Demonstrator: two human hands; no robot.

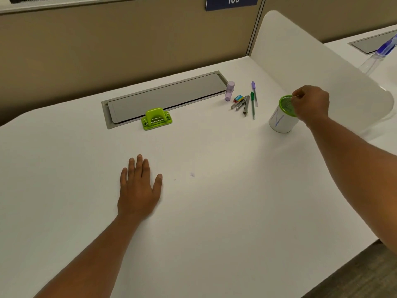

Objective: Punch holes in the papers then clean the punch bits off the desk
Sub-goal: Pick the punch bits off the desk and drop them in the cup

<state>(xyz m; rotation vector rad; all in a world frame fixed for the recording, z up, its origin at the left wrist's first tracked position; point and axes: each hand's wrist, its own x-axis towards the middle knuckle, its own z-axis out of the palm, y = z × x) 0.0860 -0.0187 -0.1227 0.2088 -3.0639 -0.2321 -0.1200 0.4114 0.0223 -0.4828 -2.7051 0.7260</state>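
A green hole punch (156,119) sits on the white desk (214,211) at the front edge of a grey cable tray lid (167,95). My left hand (138,188) lies flat on the desk, fingers straight, holding nothing. My right hand (311,104) hovers over a white cup (281,120) with a green rim, mesh inside and a blue scribble on its side. Its fingertips pinch together at the rim with a tiny pale speck, seemingly a punch bit, between them. A faint purple bit (192,174) and a tiny speck (174,179) lie right of my left hand. No paper sheets are in view.
A lilac tube (229,91), a small eraser (238,98), metal cutters (242,105) and two pens (253,100) lie left of the cup. A white divider panel (311,50) stands right of the cup. A spray bottle (380,54) stands on the neighbouring desk. The desk edge runs at lower right.
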